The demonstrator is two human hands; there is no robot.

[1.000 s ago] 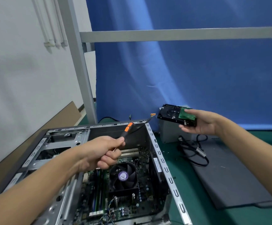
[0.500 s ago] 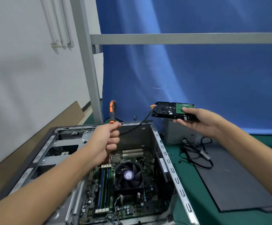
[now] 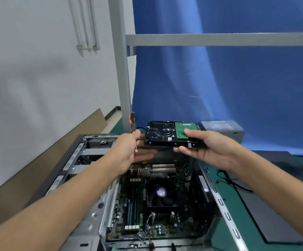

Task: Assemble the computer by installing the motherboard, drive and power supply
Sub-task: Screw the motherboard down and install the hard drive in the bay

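Note:
The open computer case [image 3: 74, 156] lies on its side on the green table. The motherboard [image 3: 138, 205] sits inside it, with a black CPU fan [image 3: 161, 193] on top. My right hand [image 3: 206, 149] grips the hard drive [image 3: 163, 134] above the case's far end, thumb on its green circuit board. My left hand [image 3: 129, 149] holds a black-and-orange screwdriver [image 3: 132, 122] between thumb and palm, its fingers reaching under the drive's left end. The grey power supply [image 3: 223, 127] stands on the table behind the drive.
A dark grey case side panel [image 3: 273, 205] lies flat on the table to the right, with black cables [image 3: 234, 185] on its near corner. A grey metal frame post [image 3: 121, 78] rises behind the case before a blue curtain. A brown board leans on the left wall.
My right hand has carried the hard drive left, over the case. My left hand has risen with the screwdriver and moved up to the drive's left end.

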